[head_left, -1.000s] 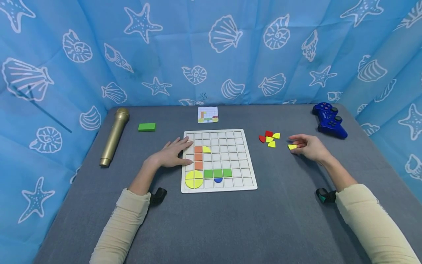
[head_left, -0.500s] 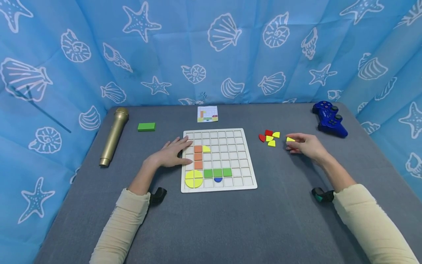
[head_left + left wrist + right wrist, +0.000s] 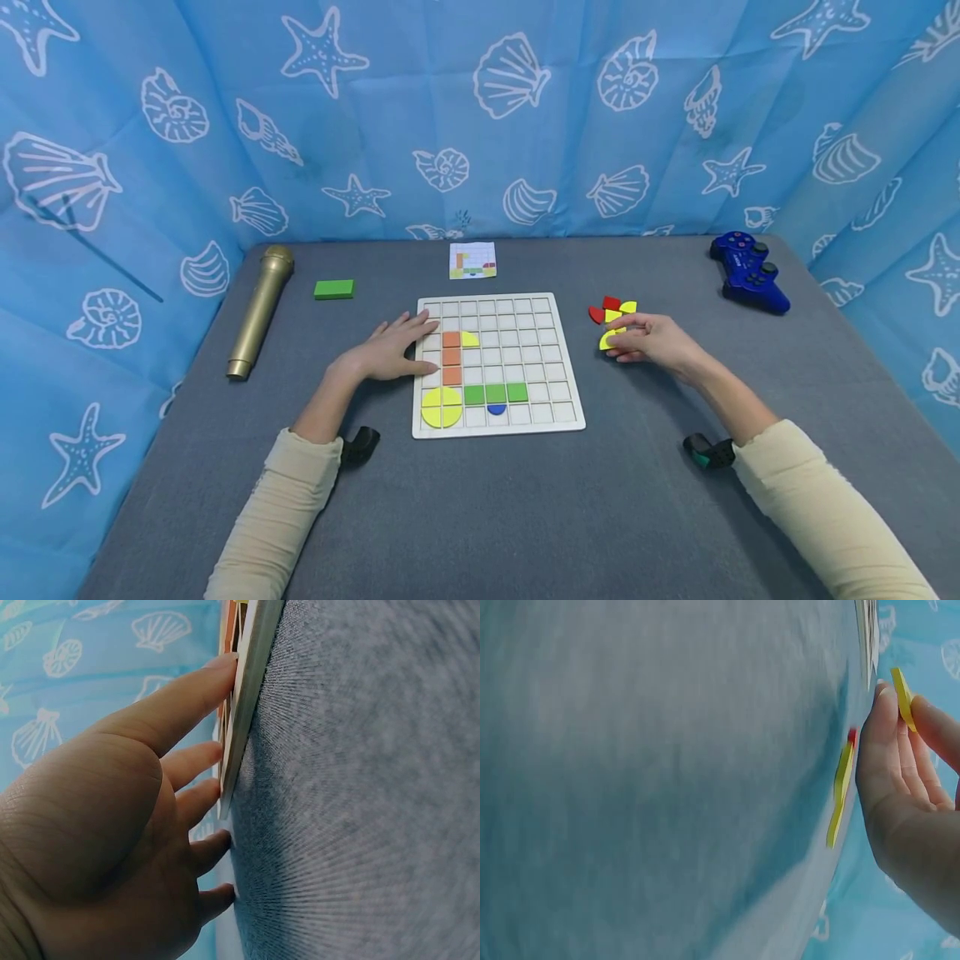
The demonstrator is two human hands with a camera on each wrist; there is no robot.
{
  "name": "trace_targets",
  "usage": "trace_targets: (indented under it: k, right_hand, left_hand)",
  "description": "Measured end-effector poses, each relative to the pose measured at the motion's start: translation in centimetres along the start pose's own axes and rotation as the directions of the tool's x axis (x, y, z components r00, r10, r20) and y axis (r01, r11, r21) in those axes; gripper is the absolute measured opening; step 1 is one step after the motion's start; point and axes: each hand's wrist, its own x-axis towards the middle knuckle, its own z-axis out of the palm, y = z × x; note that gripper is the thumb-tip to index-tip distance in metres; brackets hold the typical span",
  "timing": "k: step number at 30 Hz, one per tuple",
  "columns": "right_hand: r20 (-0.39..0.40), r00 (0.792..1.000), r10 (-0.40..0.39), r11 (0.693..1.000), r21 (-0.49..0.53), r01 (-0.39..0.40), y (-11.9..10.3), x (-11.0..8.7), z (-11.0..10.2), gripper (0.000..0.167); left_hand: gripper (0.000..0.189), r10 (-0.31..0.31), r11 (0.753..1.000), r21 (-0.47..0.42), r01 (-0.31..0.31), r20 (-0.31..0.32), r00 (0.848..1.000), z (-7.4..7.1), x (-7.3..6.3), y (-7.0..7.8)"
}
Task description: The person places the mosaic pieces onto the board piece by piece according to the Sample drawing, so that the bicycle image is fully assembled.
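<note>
My right hand pinches a yellow quarter-circle tile between thumb and fingers, close to the loose pile on the right. That pile holds a red square tile, a red wedge tile and other yellow tiles, partly behind the fingers. With fingers spread, my left hand rests at the left edge of the white grid board. On the board are orange squares, a yellow quarter, a yellow circle of quarters, green squares and a blue half-circle.
A printed pattern card lies behind the board. Toward the back left are a green block and a gold microphone. A blue game controller sits at the back right, before a shell-print curtain.
My right hand has moved left, carrying the yellow quarter-circle tile from the right of the loose pile to its near side. My left hand stays at the board.
</note>
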Motion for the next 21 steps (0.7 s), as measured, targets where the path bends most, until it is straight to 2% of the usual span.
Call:
trace_targets:
  k: [12, 21]
  right_hand:
    - [0.098, 0.994, -0.040, 0.999, -0.031, 0.043, -0.8, 0.6, 3.2, 0.035]
    - [0.244, 0.965, -0.097, 0.993, -0.039, 0.110, -1.7, 1.1, 5.0, 0.033]
  left_hand:
    - [0.079, -0.009, 1.000, -0.003, 0.009, 0.001, 1.000, 0.0, 0.0, 0.1]
    - [0.079, -0.010, 1.000, -0.003, 0.010, 0.001, 1.000, 0.0, -0.1, 0.1]
